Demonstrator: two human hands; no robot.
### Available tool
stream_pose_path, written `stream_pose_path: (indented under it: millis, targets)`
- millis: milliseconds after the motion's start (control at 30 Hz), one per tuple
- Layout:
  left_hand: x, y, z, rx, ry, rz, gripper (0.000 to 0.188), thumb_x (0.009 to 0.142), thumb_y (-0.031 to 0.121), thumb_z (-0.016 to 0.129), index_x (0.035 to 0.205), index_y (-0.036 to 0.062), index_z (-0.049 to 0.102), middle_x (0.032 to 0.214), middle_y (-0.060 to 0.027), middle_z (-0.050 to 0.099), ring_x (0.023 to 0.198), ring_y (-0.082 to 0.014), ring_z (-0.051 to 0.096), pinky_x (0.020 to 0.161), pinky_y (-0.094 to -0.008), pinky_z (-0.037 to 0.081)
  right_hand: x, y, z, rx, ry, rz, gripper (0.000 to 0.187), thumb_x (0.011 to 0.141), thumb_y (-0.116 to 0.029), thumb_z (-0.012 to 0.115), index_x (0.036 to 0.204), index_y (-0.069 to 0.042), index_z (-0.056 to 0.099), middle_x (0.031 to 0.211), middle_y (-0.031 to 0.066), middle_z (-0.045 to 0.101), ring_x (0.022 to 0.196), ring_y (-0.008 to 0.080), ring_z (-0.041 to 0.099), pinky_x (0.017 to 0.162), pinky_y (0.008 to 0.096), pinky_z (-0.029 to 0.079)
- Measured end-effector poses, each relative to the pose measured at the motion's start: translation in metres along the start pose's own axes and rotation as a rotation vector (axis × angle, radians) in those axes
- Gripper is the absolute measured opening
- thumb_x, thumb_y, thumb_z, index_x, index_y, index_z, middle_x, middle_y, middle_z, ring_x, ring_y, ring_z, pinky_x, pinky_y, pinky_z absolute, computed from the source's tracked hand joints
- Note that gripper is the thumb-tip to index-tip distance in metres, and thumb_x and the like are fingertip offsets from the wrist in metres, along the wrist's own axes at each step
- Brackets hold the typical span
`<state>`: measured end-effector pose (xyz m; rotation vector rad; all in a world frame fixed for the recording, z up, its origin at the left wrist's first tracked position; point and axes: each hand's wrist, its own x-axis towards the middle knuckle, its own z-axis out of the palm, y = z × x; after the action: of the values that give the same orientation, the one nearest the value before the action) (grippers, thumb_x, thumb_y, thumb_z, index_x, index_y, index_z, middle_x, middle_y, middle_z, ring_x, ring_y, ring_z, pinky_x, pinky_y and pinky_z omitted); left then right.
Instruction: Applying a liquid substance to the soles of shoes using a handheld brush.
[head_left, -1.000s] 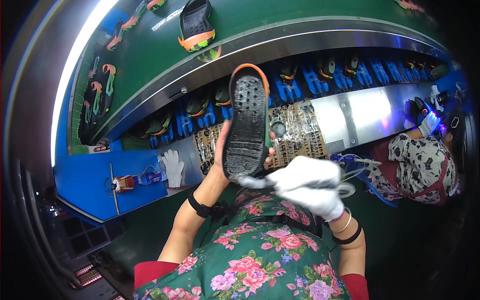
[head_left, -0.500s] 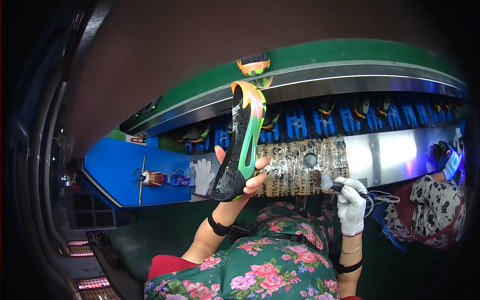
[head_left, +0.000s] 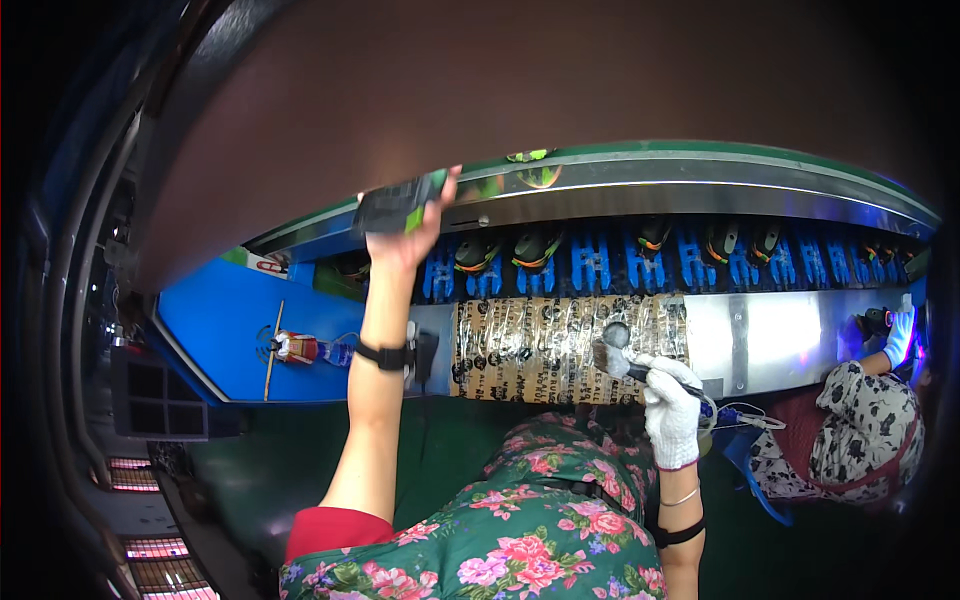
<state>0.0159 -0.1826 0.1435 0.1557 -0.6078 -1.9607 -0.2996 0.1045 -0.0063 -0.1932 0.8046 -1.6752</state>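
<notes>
A shoe sole, dark with bits of bright green at its edge, is in my left hand. My bare fingers curl round its near edge, and its far end merges into the dark overhang above. That arm is stretched out over the bench toward the metal rail. My right hand, in a white knitted glove, is closed round the dark handle of a brush. The brush's bristles lie over the taped covering of the bench, just below a round hole.
Along the far side of the bench runs a row of blue racks with several soles on them. A metal rail stands beyond. A blue board lies at left, a bottle on it. At right sits a co-worker.
My left hand has carried the sole away from me and to the left, toward the rail. The brush in my right hand has shifted slightly left.
</notes>
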Motion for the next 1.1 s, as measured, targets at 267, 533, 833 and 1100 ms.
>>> stream_pose_path:
  millis: [267,533,833,1100]
  targets:
    - [-0.009,0.006,0.000,-0.231,0.396,0.143,0.084,0.102,0.052,0.052,0.153,-0.0090,0.027,0.154,-0.0299,0.034,0.142,-0.0425,0.037,0.114,-0.0503,0.045,0.004,0.019,-0.008,-0.124,-0.041,-0.019,0.025,0.079,0.004,0.072,0.105,0.007,0.075,0.093,0.0143,0.076,0.059,0.0094,0.056,0.054,0.0221,0.043]
    - [0.036,0.067,-0.051,1.876,0.599,0.618,0.091,0.075,0.032,0.092,0.143,-0.0007,0.040,0.134,-0.0237,0.054,0.122,-0.0323,0.057,0.104,-0.0453,0.048,0.001,0.022,0.002,-0.115,-0.002,0.016,0.022,0.080,0.004,0.072,0.102,0.006,0.075,0.095,0.0147,0.077,0.060,0.0092,0.058,0.055,0.0213,0.044]
    - [0.083,0.100,-0.022,1.932,0.470,0.273,0.106,0.080,0.039,0.086,0.158,0.0006,0.024,0.150,-0.0306,0.044,0.140,-0.0373,0.044,0.115,-0.0472,0.038,-0.001,0.029,-0.016,-0.076,0.007,-0.050,0.022,0.080,0.005,0.071,0.101,0.007,0.075,0.093,0.0158,0.077,0.062,0.0110,0.059,0.056,0.0232,0.046]
    - [0.219,0.094,-0.011,2.955,-0.052,0.509,0.055,0.095,0.047,0.063,0.137,0.0124,0.064,0.135,-0.0195,0.064,0.129,-0.0375,0.057,0.109,-0.0456,0.042,-0.002,0.036,-0.020,-0.066,0.040,-0.058,0.021,0.080,0.004,0.072,0.100,0.006,0.076,0.097,0.0163,0.077,0.064,0.0097,0.060,0.056,0.0223,0.047]
